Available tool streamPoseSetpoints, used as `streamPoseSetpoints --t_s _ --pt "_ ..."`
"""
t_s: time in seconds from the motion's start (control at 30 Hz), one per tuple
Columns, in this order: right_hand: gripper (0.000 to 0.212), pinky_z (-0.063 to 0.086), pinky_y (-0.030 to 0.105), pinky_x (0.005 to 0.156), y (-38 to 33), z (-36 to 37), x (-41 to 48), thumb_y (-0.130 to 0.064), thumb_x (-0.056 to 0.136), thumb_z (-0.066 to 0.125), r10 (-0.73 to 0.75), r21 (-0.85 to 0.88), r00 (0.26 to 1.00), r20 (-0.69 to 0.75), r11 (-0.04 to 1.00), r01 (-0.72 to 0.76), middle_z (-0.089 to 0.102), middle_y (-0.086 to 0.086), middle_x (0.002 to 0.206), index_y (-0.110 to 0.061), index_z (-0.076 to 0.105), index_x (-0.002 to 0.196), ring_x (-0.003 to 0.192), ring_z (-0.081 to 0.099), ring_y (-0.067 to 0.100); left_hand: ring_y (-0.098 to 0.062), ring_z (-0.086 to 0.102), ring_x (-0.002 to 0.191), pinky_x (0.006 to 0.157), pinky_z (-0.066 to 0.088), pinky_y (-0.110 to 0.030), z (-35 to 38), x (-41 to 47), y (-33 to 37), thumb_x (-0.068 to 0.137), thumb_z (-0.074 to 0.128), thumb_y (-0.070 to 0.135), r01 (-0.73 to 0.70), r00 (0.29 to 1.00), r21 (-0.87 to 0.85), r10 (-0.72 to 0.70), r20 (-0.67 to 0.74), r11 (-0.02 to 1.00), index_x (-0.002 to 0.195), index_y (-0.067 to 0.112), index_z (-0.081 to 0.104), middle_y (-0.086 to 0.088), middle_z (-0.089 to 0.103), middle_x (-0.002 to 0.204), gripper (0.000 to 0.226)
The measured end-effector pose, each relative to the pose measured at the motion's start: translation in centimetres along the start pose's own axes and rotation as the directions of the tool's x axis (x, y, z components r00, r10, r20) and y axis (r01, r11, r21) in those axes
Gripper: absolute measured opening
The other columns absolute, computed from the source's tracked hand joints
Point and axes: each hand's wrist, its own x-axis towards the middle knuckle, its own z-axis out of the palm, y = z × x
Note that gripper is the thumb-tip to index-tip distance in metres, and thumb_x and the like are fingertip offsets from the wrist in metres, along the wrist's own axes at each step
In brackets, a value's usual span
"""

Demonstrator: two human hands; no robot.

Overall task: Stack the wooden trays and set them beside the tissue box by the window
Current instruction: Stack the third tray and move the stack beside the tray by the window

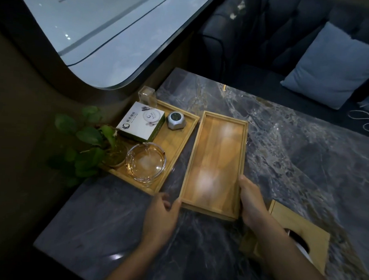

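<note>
Both hands grip the near end of the empty wooden tray (215,163), left hand (161,215) and right hand (252,201) closed on opposite corners; its long axis runs from the table's near edge toward the window, alongside the laden tray (175,143).

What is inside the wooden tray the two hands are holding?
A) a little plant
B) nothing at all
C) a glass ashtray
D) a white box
B: the long rectangular wooden tray, gripped at its near end by the left hand and right hand, shows only bare wood inside.
</note>
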Motion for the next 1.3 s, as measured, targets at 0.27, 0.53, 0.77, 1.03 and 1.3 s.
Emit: streamPoseSetpoints --t_s 0.27,0.53,0.77,1.03,1.3 --pt "0.031 0.05 0.046 0.092 0.2 -0.3 0.0 -0.03 0.096 0.041 -0.003 0.007 1.0 0.016 1.0 0.003 0.07 0.009 0.105 -0.016 0.067 0.106 0.094 0.065 0.026 -0.026 0.065 0.068 0.049 0.059 -0.032 1.7 -0.7 -1.1 0.083 0.067 0.031 0.292 0.956 -0.545 -0.224 0.19 0.786 0.131 0.012 0.039 -0.019 0.06 0.099 0.058" --pt "0.028 0.053 0.033 0.062 0.6 -0.3 0.2 -0.028 0.096 0.042 0.016 0.079 1.0 -0.006 0.997 -0.015 0.072 0.003 0.091 -0.021 0.068 0.088 0.081 0.069 0.02 -0.02 0.067 0.075 0.046 0.054 -0.025 3.7 -0.7 -0.7 0.085 0.054 0.049 0.138 0.988 -0.373 -0.1 0.12 0.918 0.088 0.035 0.05 0.002 0.061 0.091 0.015" --pt "0.027 0.055 0.027 0.053 2.1 1.5 -0.9 -0.024 0.095 0.043 0.036 0.182 0.998 0.054 0.982 -0.046 0.074 0.002 0.089 -0.016 0.067 0.102 0.075 0.072 0.018 -0.026 0.068 0.078 0.051 0.058 -0.034 1.5 0.0 -1.8 0.085 0.06 0.043 0.295 0.954 -0.564 -0.21 0.213 0.771 0.107 0.029 0.045 -0.016 0.06 0.099 0.03" --pt "0.03 0.049 0.044 0.095 3.1 2.9 -0.7 -0.023 0.096 0.044 0.018 0.172 0.998 0.056 0.985 -0.028 0.069 0.005 0.109 -0.011 0.061 0.118 0.1 0.064 0.023 -0.031 0.069 0.084 0.062 0.062 -0.042 0.5 0.2 -2.1 0.082 0.065 0.041 0.303 0.951 -0.671 -0.259 0.168 0.676 0.107 0.014 0.046 -0.02 0.059 0.095 0.041" --pt "0.026 0.055 0.034 0.076 3.5 3.3 -0.2 -0.022 0.096 0.044 -0.003 0.158 1.0 0.025 0.988 -0.001 0.071 0.001 0.1 -0.012 0.064 0.11 0.091 0.066 0.018 -0.031 0.069 0.085 0.055 0.06 -0.036 0.0 0.6 -2.1 0.083 0.066 0.039 0.341 0.939 -0.697 -0.264 0.221 0.631 0.106 0.011 0.046 -0.023 0.062 0.098 0.041"
